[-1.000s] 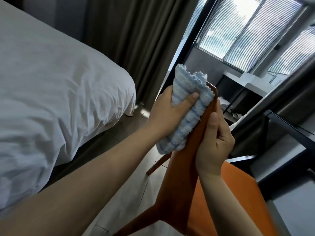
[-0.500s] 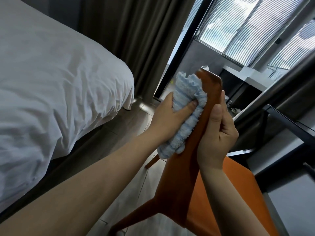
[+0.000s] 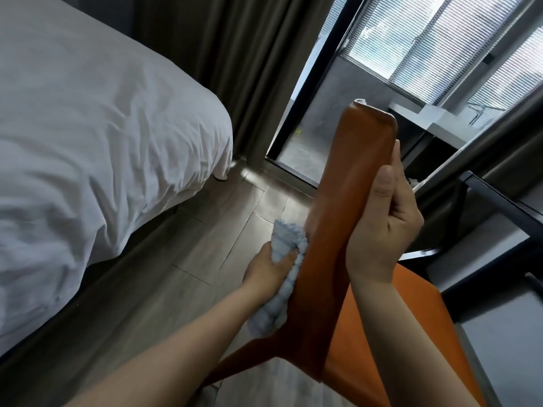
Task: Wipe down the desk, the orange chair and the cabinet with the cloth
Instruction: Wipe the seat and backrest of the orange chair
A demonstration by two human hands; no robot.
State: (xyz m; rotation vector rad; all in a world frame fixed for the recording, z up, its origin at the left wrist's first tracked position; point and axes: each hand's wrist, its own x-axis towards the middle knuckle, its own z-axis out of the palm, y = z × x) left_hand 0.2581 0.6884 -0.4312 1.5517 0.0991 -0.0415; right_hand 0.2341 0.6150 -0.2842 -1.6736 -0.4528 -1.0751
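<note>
The orange chair (image 3: pixel 346 230) fills the lower right, its seat nearest the camera and its backrest rising away toward the window. The left hand (image 3: pixel 269 270) is closed on the cloth (image 3: pixel 282 277), a pale blue bunched rag, which is pressed against the outer, left face of the backrest, low down near where the rear leg branches off. The thumb is laid across the cloth, and part of the cloth hangs below the hand along the chair's edge. The right hand (image 3: pixel 385 227) is wrapped around the backrest higher up, from the seat side, with the thumb lying along the backrest's edge and the fingers curled behind it; the chair is held by it. The top corner of the backrest stands clear above both hands. To the left, a bed (image 3: pixel 88 136) with a white sheet is seen above the wooden floor (image 3: pixel 205 245). Farther off, dark curtains (image 3: pixel 235 69) and a window with blinds (image 3: pixel 426 39) are visible.
</note>
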